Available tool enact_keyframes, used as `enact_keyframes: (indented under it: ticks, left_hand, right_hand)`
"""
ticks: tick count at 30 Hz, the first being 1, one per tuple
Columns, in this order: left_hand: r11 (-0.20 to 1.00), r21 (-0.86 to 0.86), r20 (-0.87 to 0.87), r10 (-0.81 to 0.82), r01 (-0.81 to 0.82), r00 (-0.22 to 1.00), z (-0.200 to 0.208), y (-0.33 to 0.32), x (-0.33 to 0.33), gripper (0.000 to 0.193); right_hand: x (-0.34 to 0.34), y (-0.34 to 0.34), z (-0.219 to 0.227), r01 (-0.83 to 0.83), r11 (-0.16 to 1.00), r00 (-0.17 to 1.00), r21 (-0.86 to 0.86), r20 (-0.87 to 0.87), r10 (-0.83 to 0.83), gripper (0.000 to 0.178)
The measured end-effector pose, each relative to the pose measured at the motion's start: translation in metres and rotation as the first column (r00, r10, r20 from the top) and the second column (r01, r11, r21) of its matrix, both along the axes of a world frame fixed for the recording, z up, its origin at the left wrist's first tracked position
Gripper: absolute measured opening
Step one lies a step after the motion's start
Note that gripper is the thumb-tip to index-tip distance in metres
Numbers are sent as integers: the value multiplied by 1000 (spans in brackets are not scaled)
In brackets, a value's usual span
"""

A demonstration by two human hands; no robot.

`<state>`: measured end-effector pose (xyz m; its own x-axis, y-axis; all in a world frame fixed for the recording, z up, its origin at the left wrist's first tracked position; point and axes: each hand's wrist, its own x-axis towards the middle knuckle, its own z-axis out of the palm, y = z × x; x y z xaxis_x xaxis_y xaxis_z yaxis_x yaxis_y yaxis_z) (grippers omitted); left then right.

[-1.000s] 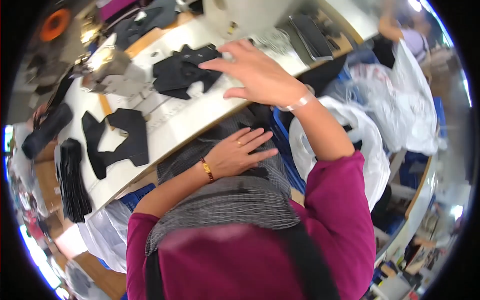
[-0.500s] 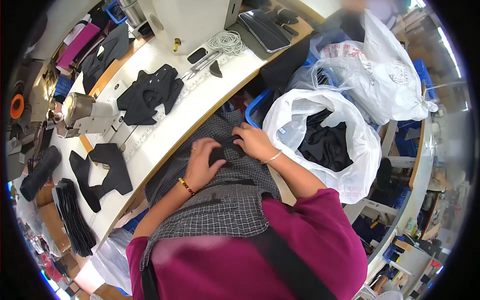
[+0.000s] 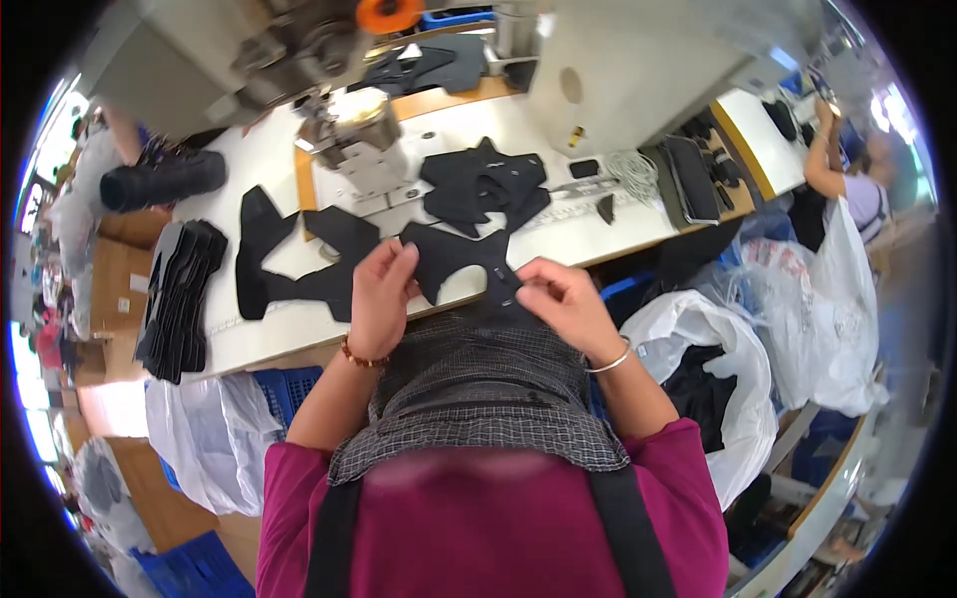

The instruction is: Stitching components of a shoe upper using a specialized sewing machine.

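Observation:
Between my hands, at the table's front edge, is a black fabric piece [image 3: 449, 251] with a curved cut-out and small light marks at its right side, shaped somewhat like a shoe upper. My left hand [image 3: 383, 299] pinches its left end between thumb and fingers. At the right end, my right hand [image 3: 572, 307] grips it in the same way. Just beyond it lies a small pile of similar black pieces [image 3: 480, 179]. A flat black cut-out [image 3: 344, 231] rests on the white table, left of my left hand.
A sewing machine [image 3: 367, 145] stands behind the table's middle. A stack of black pieces [image 3: 181, 299] lies at the left. Metal tools, coiled white cord [image 3: 635, 171] and a phone [image 3: 688, 179] are at the right. White bags [image 3: 743, 329] stand beside me; another person [image 3: 862, 184] is far right.
My hands have risen from my lap to the table edge, and the black piece is now held spread between them. My view has turned left toward the sewing machine.

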<state>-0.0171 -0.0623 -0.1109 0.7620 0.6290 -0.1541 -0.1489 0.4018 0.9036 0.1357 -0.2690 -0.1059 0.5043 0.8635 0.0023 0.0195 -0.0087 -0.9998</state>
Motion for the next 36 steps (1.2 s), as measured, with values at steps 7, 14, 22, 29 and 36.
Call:
enact_keyframes:
  ticks: [7,14,22,29,36]
  left_hand:
    - [993,-122,64,3,5,998,34,37,-8,24]
    - [996,45,-36,-73,75,997,28,87,-66,35]
    - [984,87,-102,-147,157,984,37,95,-63,16]
    - [982,93,-163,-147,163,976,35,86,-31,19]
    - [993,36,-137,-106,112,985,35,84,-16,28]
  right_hand:
    - [-43,77,6,-178,984,958,-31,-235,166,6]
    - [-26,82,-1,340,934,362,112,901,-240,24]
    - [48,25,-25,671,741,159,43,967,-201,33]
    - [70,65,-12,369,927,312,66,931,-190,71]
    - [95,75,-8,261,962,372,-78,928,-26,77]
